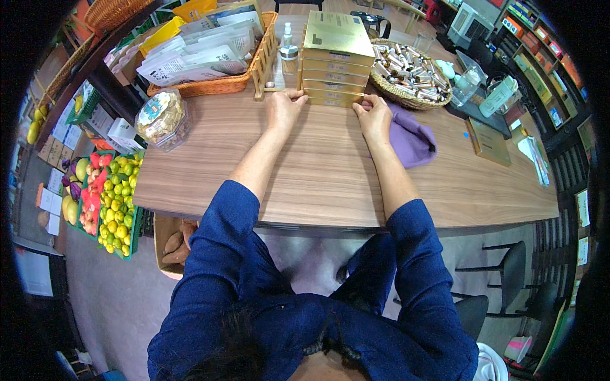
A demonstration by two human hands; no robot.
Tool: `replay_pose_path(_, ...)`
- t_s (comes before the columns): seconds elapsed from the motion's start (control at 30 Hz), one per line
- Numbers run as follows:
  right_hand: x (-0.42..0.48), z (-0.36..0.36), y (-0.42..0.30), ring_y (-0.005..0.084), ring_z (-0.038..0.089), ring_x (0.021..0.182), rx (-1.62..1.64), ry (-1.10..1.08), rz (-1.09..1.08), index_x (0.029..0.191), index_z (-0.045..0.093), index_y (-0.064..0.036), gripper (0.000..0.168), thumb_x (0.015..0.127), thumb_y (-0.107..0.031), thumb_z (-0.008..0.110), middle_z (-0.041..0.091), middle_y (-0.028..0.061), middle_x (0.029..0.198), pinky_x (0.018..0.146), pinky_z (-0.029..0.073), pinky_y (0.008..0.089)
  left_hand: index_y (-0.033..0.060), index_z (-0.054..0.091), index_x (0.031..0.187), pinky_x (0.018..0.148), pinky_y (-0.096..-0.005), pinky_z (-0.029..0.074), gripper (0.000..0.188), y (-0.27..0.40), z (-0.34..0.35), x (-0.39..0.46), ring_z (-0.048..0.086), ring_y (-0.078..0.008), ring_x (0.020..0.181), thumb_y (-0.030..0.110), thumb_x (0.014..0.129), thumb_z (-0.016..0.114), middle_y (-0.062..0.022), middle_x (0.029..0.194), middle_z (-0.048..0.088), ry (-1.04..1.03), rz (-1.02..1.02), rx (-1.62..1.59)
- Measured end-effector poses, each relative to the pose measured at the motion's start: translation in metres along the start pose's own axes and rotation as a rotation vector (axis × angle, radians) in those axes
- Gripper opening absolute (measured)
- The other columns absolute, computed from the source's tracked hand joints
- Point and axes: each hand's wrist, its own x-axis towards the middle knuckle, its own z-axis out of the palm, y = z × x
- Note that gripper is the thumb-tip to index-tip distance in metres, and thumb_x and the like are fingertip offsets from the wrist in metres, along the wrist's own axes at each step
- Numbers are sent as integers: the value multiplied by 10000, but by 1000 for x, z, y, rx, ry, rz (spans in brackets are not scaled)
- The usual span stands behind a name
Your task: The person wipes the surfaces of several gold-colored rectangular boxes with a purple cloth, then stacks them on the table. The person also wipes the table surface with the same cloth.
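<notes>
A stack of several flat gold boxes (336, 71) stands at the far side of the wooden table (324, 176). My left hand (284, 108) pinches the lower left front corner of the stack between thumb and fingers. At the lower right corner, my right hand (373, 114) does the same with its fingertips. A folded purple cloth (412, 135) lies just right of my right wrist. Behind the right hand sits a round woven basket (405, 101) full of small brown vials (410, 71). Left of the stack stand a jar of toothpicks (289, 61) and a small pump bottle (287, 34).
An orange wicker basket (205, 85) of white pouches and a clear plastic tub (163, 121) are at the left. Right are a flat gold box (488, 142), papers (534, 157) and a green cup (498, 96). Citrus crates (116, 205) stand beyond the left edge.
</notes>
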Motion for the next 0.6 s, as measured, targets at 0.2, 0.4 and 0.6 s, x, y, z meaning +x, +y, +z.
replay_pose_path(0.2,0,-2,-1,231,667,742,11,18,4,901,682,10,234,722,-79,803,672,123,825,693,542,345,42,767,888,741,-334,563,207,7,-1,-2,722,-250,779,178,738,811,-137,858,728,30,-34,-21)
replay_pose_path(0.4,1,-6,-6,224,669,745,-3,-9,7,941,683,9,271,725,-99,808,676,120,842,701,545,341,26,761,952,712,-302,557,277,9,-4,-1,722,-189,753,249,791,794,-145,872,739,-22,-52,61)
replay_pose_path(0.6,2,-2,-10,207,667,845,146,60,18,1110,671,-6,417,738,-128,814,677,127,986,785,544,330,31,749,988,695,-315,550,267,14,-3,-1,714,-218,742,201,786,788,-138,831,732,32,-114,-130)
